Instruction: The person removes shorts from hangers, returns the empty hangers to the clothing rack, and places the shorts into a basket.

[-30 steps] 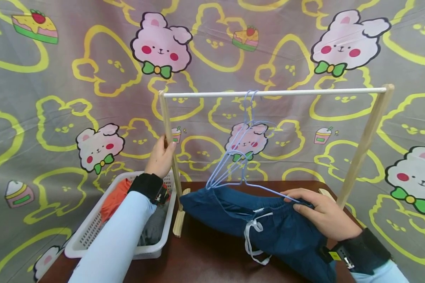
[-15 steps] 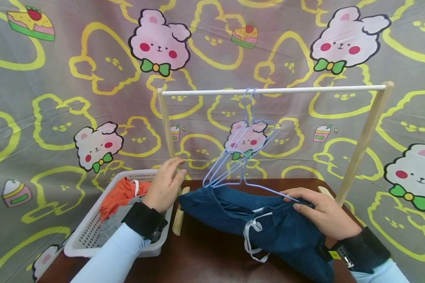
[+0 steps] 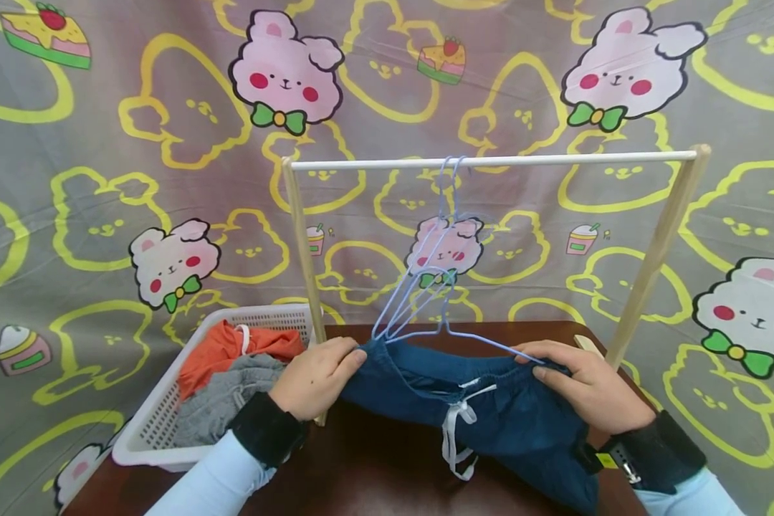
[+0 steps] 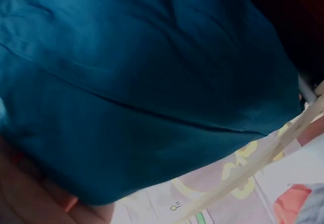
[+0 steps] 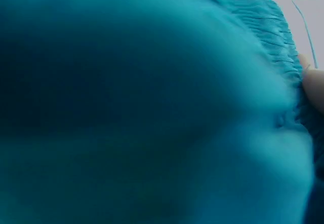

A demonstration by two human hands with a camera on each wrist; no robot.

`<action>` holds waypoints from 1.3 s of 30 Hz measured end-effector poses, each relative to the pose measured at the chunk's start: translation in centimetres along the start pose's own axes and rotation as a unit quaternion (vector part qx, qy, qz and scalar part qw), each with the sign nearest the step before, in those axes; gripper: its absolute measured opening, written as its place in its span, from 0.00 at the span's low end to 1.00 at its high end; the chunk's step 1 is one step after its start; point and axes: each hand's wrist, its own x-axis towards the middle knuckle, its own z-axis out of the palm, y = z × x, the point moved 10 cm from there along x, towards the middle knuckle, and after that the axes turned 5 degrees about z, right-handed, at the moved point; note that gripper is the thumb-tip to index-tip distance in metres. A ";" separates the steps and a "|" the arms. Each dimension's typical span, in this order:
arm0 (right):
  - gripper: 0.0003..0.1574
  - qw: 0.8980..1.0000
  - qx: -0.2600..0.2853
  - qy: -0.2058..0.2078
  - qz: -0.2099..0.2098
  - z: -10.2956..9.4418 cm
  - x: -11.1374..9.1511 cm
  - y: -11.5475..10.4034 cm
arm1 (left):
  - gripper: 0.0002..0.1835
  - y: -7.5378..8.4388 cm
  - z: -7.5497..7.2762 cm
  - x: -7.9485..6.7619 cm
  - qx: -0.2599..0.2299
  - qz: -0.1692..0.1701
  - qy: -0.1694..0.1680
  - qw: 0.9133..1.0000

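Observation:
Dark blue drawstring shorts (image 3: pixel 490 423) hang in front of me, a white cord at the waist. A light blue wire hanger (image 3: pixel 443 331) reaches into their waistband. My left hand (image 3: pixel 319 376) grips the left end of the waistband, where the hanger's corner goes in; in the left wrist view its fingers (image 4: pixel 91 211) lie at the edge of the cloth. At the other end, my right hand (image 3: pixel 596 387) pinches the waistband together with the hanger's right arm. Blue cloth fills most of the right wrist view, with a fingertip (image 5: pixel 315 89) at the gathered waistband.
A wooden rack with a white rail (image 3: pixel 555 159) stands behind the shorts, and more blue hangers (image 3: pixel 448 204) hang from it. At left a white basket (image 3: pixel 145 430) holds orange clothing (image 3: pixel 200 358) and grey clothing (image 3: pixel 226 401). Everything stands on a brown table (image 3: pixel 361 473) before a patterned curtain.
My left hand has let go of the rack's left post, come down and right, and taken hold of the left waistband. My right hand keeps its grip.

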 end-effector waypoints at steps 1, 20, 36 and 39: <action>0.21 1.000 -0.008 0.005 -0.001 0.0 0.0 0.0 | 0.17 0.1 0.2 0.0 0.004 0.001 -0.001 1.000; 0.24 0.999 -0.044 0.011 -0.025 1.3 0.0 -2.1 | 0.18 2.3 0.6 -0.1 0.001 0.043 0.027 0.999; 0.25 0.997 -0.073 0.019 -0.020 1.1 -0.6 -2.7 | 0.16 2.7 -1.7 -0.9 0.057 0.073 0.107 0.990; 0.23 0.996 -0.083 0.024 -0.017 0.8 -0.7 -2.4 | 0.16 2.8 -2.4 -1.1 0.072 0.084 0.122 0.986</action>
